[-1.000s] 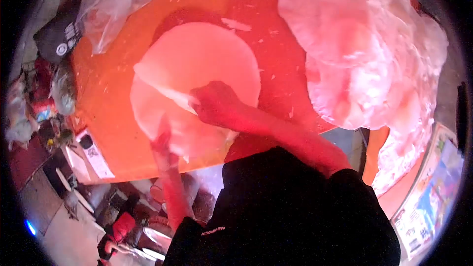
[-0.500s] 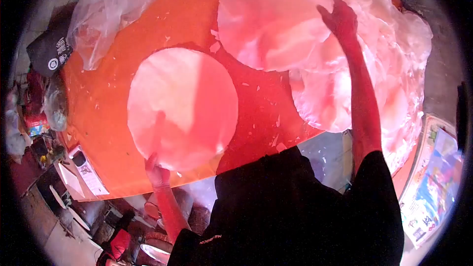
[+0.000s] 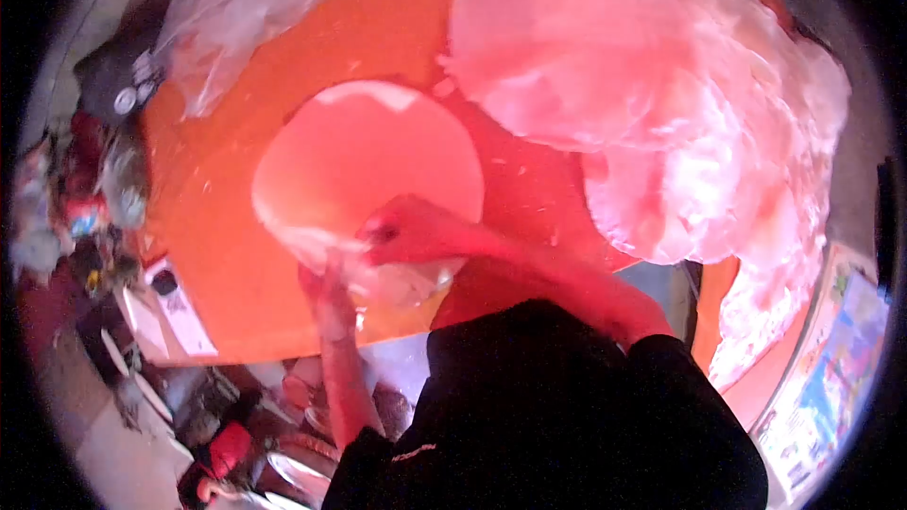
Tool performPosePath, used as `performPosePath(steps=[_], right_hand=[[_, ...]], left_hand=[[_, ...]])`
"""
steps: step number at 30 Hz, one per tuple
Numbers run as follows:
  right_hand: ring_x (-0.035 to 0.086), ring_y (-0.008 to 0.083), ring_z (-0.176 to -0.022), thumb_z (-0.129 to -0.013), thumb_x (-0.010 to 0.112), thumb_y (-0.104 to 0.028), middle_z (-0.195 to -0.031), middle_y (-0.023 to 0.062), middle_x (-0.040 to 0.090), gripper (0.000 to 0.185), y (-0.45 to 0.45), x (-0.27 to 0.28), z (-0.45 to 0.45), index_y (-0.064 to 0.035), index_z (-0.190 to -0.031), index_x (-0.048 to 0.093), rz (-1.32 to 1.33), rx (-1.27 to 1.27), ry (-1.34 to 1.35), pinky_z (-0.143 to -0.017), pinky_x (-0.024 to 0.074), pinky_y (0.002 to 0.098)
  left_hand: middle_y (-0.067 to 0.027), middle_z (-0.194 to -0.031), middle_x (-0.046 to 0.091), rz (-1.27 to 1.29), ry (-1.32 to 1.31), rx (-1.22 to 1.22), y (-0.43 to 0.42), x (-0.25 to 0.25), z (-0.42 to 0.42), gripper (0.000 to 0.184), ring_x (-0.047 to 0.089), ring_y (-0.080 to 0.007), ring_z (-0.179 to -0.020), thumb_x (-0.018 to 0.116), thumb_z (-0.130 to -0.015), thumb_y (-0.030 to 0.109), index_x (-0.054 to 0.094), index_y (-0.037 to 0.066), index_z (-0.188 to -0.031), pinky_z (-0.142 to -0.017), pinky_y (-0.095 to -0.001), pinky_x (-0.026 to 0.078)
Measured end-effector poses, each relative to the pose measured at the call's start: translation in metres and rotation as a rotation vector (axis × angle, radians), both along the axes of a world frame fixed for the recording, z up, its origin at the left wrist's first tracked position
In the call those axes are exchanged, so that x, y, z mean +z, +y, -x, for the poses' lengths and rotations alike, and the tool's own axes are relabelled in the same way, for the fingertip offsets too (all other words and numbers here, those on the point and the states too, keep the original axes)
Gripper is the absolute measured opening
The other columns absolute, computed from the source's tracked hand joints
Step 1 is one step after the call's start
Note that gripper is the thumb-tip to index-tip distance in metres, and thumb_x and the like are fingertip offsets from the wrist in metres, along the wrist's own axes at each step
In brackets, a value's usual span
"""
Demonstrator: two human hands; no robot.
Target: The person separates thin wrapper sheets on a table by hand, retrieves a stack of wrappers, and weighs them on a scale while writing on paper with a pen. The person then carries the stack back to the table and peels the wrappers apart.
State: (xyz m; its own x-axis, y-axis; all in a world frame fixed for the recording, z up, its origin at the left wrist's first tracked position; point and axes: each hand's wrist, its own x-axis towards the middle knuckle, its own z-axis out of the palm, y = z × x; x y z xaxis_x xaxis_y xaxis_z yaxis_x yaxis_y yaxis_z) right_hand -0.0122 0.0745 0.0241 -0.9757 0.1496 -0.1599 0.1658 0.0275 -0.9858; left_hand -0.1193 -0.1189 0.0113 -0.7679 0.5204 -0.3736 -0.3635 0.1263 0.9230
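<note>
1. The right grip (image 3: 406,229) is closed, fingers curled together, and seems to pinch the near edge of a pale round sheet (image 3: 368,151); blur softens the contact.
2. The left grip (image 3: 331,274) is just left of the right one, at the same near edge; it is too smeared to tell how far open it is or whether it has hold.
3. The round sheet lies mostly beyond both grips, on an orange tabletop (image 3: 227,227) dotted with pale scraps (image 3: 444,87).
4. To the right of the right grip and farther off, a big overlapping heap of similar pale sheets (image 3: 567,47) spreads over the tabletop and drapes down past its near edge.
5. Far beyond the left grip, to its left, is a crumpled translucent plastic bag (image 3: 236,19).
6. Well left of the left grip, a small dark item (image 3: 164,282) rests on a white strip (image 3: 186,316) at the tabletop's corner.
7. Below the left grip, past the edge, are a red bundle (image 3: 225,449) and jumbled clutter; far right stands a colourful printed board (image 3: 817,387).
8. Reddish light tints everything.
</note>
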Motion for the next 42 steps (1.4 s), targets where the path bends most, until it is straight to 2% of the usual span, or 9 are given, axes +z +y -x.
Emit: performPosePath(steps=[8,10,16,20,21,25,27,35,42], right_hand=[[0.062,0.0375,-0.073,-0.071,0.059,-0.016,-0.075,0.0212,0.063,0.012,-0.015,-0.019,0.019,-0.0077,-0.077,0.065,-0.487,-0.171,-0.110,-0.067,0.0489,0.0454],[0.062,0.0375,-0.075,-0.077,0.060,-0.024,-0.078,0.0210,0.063,0.021,0.020,0.006,0.022,-0.0049,-0.083,0.066,-0.542,-0.241,-0.131,-0.070,0.0472,0.0459],[0.059,0.0129,-0.065,-0.080,0.066,-0.037,-0.069,0.0091,0.064,0.035,0.236,0.065,-0.004,-0.0022,-0.087,0.067,-0.566,-0.376,-0.063,-0.061,0.0457,0.0357],[0.058,0.0247,-0.065,-0.076,0.063,-0.031,-0.069,0.0115,0.058,0.025,0.354,0.096,-0.022,-0.0066,-0.082,0.060,-1.392,-0.335,0.262,-0.064,0.0458,0.0394],[0.053,0.0256,-0.064,-0.078,0.056,-0.019,-0.064,0.0080,0.050,0.011,0.411,0.062,-0.017,-0.0115,-0.070,0.056,-1.962,-0.303,0.586,-0.060,0.0432,0.0408],[0.056,0.0252,-0.063,-0.073,0.061,-0.021,-0.065,0.0075,0.056,0.013,0.396,0.090,-0.042,-0.0095,-0.067,0.058,-1.736,-0.956,0.163,-0.059,0.0445,0.0399],[0.063,0.0271,-0.067,-0.076,0.068,-0.045,-0.074,0.0159,0.065,0.048,0.363,0.088,-0.043,-0.0028,-0.098,0.063,-1.628,-0.938,-0.244,-0.068,0.0487,0.0388],[0.060,0.0232,-0.086,-0.080,0.068,-0.033,-0.099,0.0136,0.061,0.051,0.059,0.063,-0.015,-0.0021,-0.117,0.051,-0.376,-0.320,0.069,-0.077,0.0486,0.0354],[0.059,0.0201,-0.095,-0.084,0.067,-0.026,-0.109,0.0108,0.059,0.051,0.049,0.104,-0.092,-0.0015,-0.124,0.047,0.238,-0.627,0.175,-0.080,0.0493,0.0336]], left_hand=[[-0.0063,-0.100,0.062,0.188,0.266,-0.030,-0.018,-0.013,0.011,0.025,0.056,-0.0175,-0.093,0.057,-0.084,0.009,0.059,0.000,-0.107,-0.077,-0.0310,0.046],[-0.0108,-0.110,0.061,0.134,-0.155,0.145,-0.045,-0.003,0.022,0.033,0.058,-0.0225,-0.098,0.057,-0.082,0.009,0.057,-0.002,-0.113,-0.089,-0.0339,0.047],[-0.0124,-0.109,0.057,-0.155,-0.360,0.203,-0.075,-0.019,0.027,0.066,0.058,-0.0228,-0.099,0.059,-0.077,-0.001,0.031,0.005,-0.137,-0.091,-0.0388,0.049],[-0.0106,-0.111,0.058,-0.181,-0.269,0.222,-0.070,-0.038,0.024,0.058,0.059,-0.0218,-0.098,0.059,-0.079,0.000,0.038,0.001,-0.133,-0.088,-0.0335,0.049],[-0.0111,-0.113,0.058,-0.181,-0.304,0.213,-0.071,-0.040,0.024,0.055,0.059,-0.0220,-0.099,0.059,-0.079,0.000,0.041,0.001,-0.131,-0.088,-0.0335,0.049],[-0.0124,-0.117,0.057,-0.079,-0.291,0.191,-0.082,-0.047,0.027,0.050,0.058,-0.0230,-0.101,0.060,-0.077,0.000,0.047,-0.001,-0.126,-0.088,-0.0350,0.049],[-0.0128,-0.118,0.056,-0.090,-0.260,0.173,-0.065,-0.023,0.018,0.051,0.058,-0.0233,-0.102,0.059,-0.078,0.000,0.046,0.000,-0.127,-0.088,-0.0353,0.049],[-0.0144,-0.120,0.052,-0.232,0.009,-0.132,0.048,0.049,0.004,0.054,0.054,-0.0265,-0.107,0.055,-0.089,0.028,0.040,0.000,-0.131,-0.088,-0.0410,0.048],[-0.0146,-0.109,0.058,-0.234,0.516,-0.694,0.166,0.118,-0.062,0.052,0.060,-0.0244,-0.095,0.052,-0.091,0.037,0.049,-0.004,-0.123,-0.082,-0.0358,0.049]])
